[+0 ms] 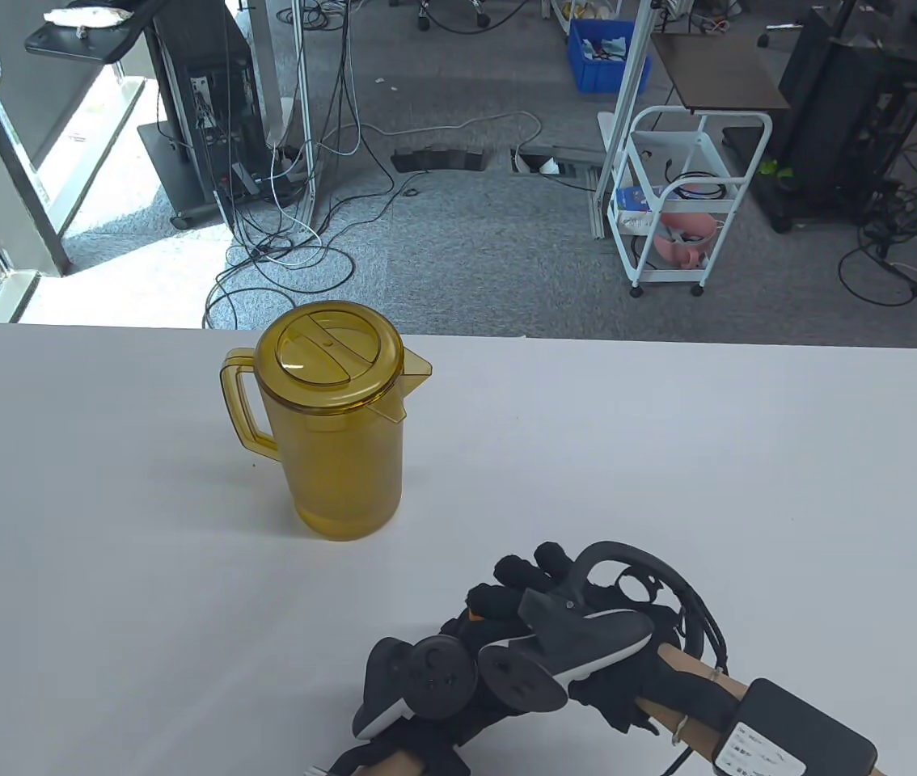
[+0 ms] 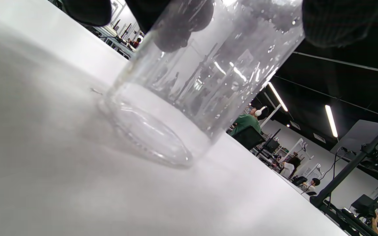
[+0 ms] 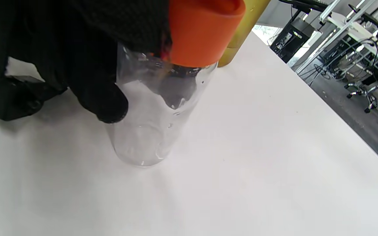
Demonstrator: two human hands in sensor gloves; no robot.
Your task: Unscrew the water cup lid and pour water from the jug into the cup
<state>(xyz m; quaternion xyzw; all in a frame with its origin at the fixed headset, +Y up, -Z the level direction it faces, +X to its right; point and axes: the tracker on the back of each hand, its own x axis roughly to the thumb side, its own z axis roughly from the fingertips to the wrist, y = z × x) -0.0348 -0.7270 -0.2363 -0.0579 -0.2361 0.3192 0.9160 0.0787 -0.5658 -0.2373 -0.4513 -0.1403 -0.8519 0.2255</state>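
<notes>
An amber jug point(image 1: 337, 420) with its lid on stands upright left of the table's middle, handle to the left, spout to the right. Near the front edge both gloved hands sit together and hide the cup from above. My left hand point(image 1: 418, 687) grips the clear cup point(image 2: 189, 98) round its body, fingers point(image 2: 333, 23) curled against the wall. The cup point(image 3: 149, 131) stands upright on the table. My right hand point(image 1: 555, 598) is curled over the orange lid point(image 3: 202, 32) on top of the cup. The jug point(image 3: 241, 29) shows just behind the lid.
The white table point(image 1: 750, 485) stretches to the right and far left of the hands. Past its far edge lies a carpeted floor with cables, a white cart point(image 1: 685, 202) and a blue bin point(image 1: 608, 52). A person point(image 2: 246, 123) sits at a desk far off.
</notes>
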